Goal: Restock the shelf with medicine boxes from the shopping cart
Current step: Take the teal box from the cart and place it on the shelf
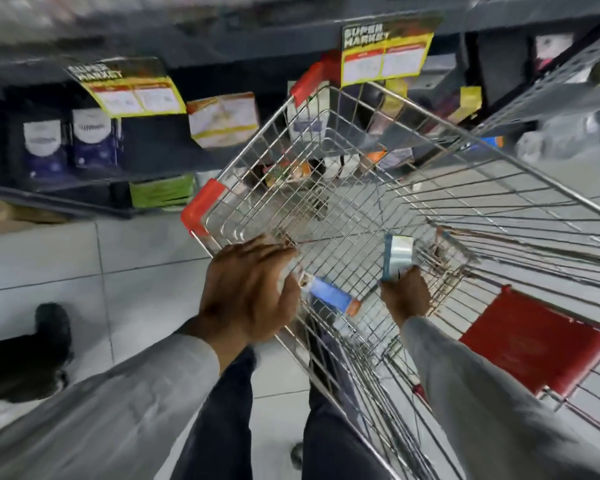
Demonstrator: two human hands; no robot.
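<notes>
A wire shopping cart [430,157] with red corner guards stands in front of me, tilted in the view. My right hand [407,294] is inside the basket and holds a light blue and white medicine box [397,256] upright. My left hand [250,289] rests on the cart's near left rim, fingers curled over the wire. Just right of that hand a blue medicine box with an orange end [331,295] lies on the cart floor. The dark grey shelf [153,154] runs across the top of the view, holding boxes and packets.
Yellow price signs [385,53] hang from the shelf edges. A red child-seat flap [534,344] sits at the cart's right end. Another person's dark shoe [45,337] stands on the tiled floor at the left. A perforated shelf upright [555,84] is at the upper right.
</notes>
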